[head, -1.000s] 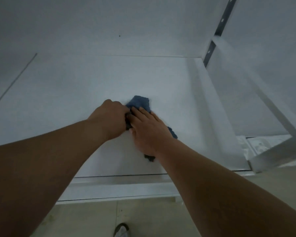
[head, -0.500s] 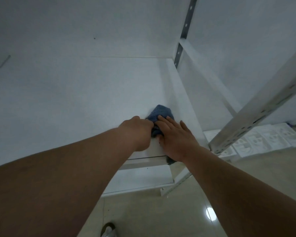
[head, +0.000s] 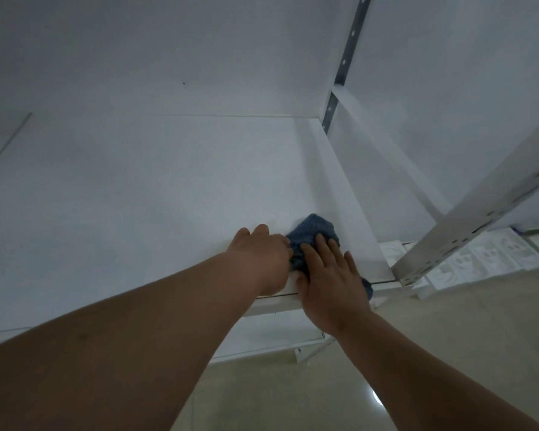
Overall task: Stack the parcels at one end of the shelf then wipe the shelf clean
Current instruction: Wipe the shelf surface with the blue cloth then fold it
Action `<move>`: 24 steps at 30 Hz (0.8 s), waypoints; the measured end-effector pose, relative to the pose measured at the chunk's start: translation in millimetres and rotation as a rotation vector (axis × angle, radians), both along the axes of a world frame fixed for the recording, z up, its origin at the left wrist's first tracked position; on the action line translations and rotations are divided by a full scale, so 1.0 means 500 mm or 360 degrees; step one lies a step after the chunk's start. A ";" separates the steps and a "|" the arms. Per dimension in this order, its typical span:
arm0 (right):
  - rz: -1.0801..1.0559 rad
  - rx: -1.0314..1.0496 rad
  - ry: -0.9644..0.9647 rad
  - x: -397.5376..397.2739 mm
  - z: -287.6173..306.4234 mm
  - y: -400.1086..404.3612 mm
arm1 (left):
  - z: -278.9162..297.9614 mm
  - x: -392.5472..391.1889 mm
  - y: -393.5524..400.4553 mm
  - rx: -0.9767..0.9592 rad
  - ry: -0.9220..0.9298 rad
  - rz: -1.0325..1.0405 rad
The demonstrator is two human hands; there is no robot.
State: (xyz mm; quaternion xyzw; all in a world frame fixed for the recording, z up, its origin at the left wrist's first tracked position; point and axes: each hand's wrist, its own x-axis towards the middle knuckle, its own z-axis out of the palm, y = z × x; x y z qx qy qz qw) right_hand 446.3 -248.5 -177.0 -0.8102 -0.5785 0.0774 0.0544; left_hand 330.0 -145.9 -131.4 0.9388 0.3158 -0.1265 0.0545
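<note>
Now both hands, left hand (head: 262, 256) and right hand (head: 330, 275), on blue cloth (head: 311, 233) atop shelf (head: 168, 197).

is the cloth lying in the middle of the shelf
No, the cloth sits by the shelf's right front corner under both hands.

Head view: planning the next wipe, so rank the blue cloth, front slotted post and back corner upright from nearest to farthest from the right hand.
1. Blue cloth: under the right hand.
2. Front slotted post: to its right.
3. Back corner upright: far back, above.
</note>
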 end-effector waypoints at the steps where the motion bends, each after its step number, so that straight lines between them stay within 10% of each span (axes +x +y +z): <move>1: 0.0034 -0.0004 -0.0008 -0.023 0.000 0.004 | 0.001 -0.023 0.006 -0.0008 -0.0006 0.0021; 16: 0.0498 -0.0053 0.0427 -0.371 0.037 0.112 | 0.040 -0.408 0.063 0.0031 -0.0033 0.0623; 19: 0.0252 0.0213 0.0741 -0.394 0.058 0.122 | 0.036 -0.475 0.071 0.0002 -0.0049 0.0721; 24: -0.0277 0.0092 0.0387 -0.400 0.074 0.113 | 0.015 -0.530 0.073 -0.0212 -0.0236 0.1011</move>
